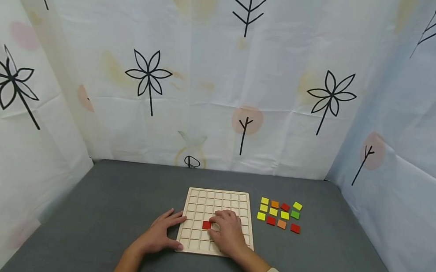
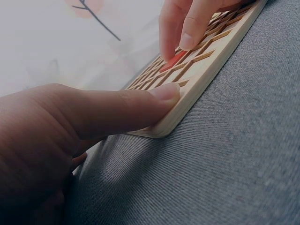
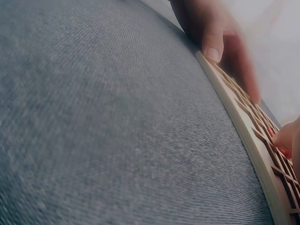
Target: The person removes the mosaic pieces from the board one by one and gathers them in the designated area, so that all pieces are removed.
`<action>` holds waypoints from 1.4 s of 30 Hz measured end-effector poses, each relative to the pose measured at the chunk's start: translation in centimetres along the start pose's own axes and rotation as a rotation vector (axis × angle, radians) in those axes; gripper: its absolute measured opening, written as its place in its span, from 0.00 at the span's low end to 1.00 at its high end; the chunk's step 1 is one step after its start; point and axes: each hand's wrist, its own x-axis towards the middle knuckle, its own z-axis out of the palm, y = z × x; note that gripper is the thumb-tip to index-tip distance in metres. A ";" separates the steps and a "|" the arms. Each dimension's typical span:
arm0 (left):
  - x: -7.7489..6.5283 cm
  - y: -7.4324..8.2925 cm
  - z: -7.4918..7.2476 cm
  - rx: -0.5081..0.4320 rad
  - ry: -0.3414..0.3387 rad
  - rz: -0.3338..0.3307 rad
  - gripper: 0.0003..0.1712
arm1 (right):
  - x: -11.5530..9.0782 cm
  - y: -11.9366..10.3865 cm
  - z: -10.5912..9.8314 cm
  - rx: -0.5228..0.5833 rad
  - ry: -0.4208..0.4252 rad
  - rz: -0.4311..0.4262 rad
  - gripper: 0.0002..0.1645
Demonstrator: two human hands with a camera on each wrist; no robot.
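Note:
A square wooden grid board [image 1: 217, 194] lies on the dark grey table. One red tile [image 1: 206, 225] sits at a cell left of the board's middle. The right hand [image 1: 228, 232] reaches over the board from the right. Its thumb and index finger are at the near and far sides of that red tile, pinching it there. The left hand [image 1: 157, 234] rests at the board's left side, fingers extended. Its thumb [image 2: 164, 92] presses on the near left corner, and its fingertips touch the left edge farther up. The right palm and forearm hide part of the board.
Right of the board several loose square tiles lie in rough rows, among them a yellow tile [image 1: 265, 201], an orange tile [image 1: 281, 224], a red tile [image 1: 295, 229] and a green tile [image 1: 295, 215]. A patterned white curtain [image 1: 217, 65] surrounds the table [image 1: 137, 185] behind and at both sides.

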 end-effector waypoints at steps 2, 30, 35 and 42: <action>0.0 0.0 0.0 0.001 -0.001 0.003 0.50 | 0.0 0.0 0.1 -0.003 0.007 -0.002 0.12; 0.1 0.0 0.0 0.008 0.011 0.001 0.50 | 1.3 -0.7 0.6 0.186 0.099 0.200 0.04; 0.0 0.0 0.0 0.011 0.015 0.000 0.50 | 1.3 -0.7 0.7 0.227 0.144 0.172 0.06; 0.0 0.0 0.1 0.004 0.013 -0.001 0.50 | 1.2 -0.8 0.5 0.267 0.137 0.185 0.06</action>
